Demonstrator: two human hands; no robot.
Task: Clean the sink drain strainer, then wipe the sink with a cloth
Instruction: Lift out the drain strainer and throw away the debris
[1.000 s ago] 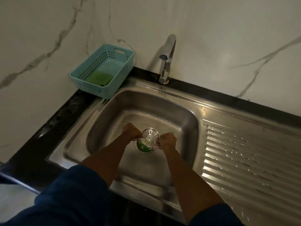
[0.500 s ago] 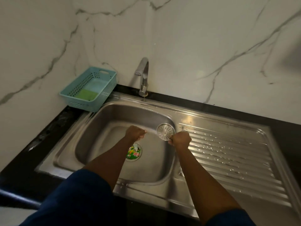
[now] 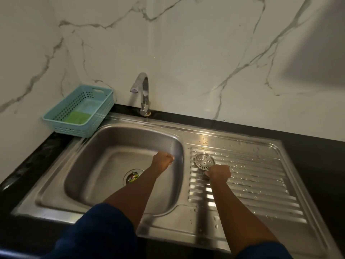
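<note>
Right hand (image 3: 219, 174) is over the ribbed drainboard (image 3: 261, 184) to the right of the basin, fingers curled tight, pinching the near edge of the round metal drain strainer (image 3: 204, 161). The strainer is out of the drain and sits at the drainboard's back-left corner, slotted face up, a bit tilted. Cannot tell if it rests fully on the ribs or is held just off them, since the hand covers its near rim. Left hand (image 3: 162, 161) hovers above the right side of the sink basin (image 3: 100, 161), balled into a fist with fingers pressed together; nothing visible in it and it touches nothing. Hands are apart, with the basin's right wall between them. Drain opening (image 3: 126, 178) in the basin floor is uncovered, with green and mixed-colour scraps (image 3: 134, 177) sitting in it, partly hidden by the left forearm. Water drops are scattered over the drainboard and the sink's front rim. Light-blue perforated basket (image 3: 74, 130) stands on the black counter (image 3: 31, 165) at the sink's back-left corner, against the wall, with a green cloth (image 3: 78, 117) lying flat in its bottom. Chrome faucet (image 3: 144, 94) is behind the basin, spout turned left. White marble-look wall (image 3: 186, 53) behind. Dark blue sleeves (image 3: 97, 232) are pushed up past the forearms.
</note>
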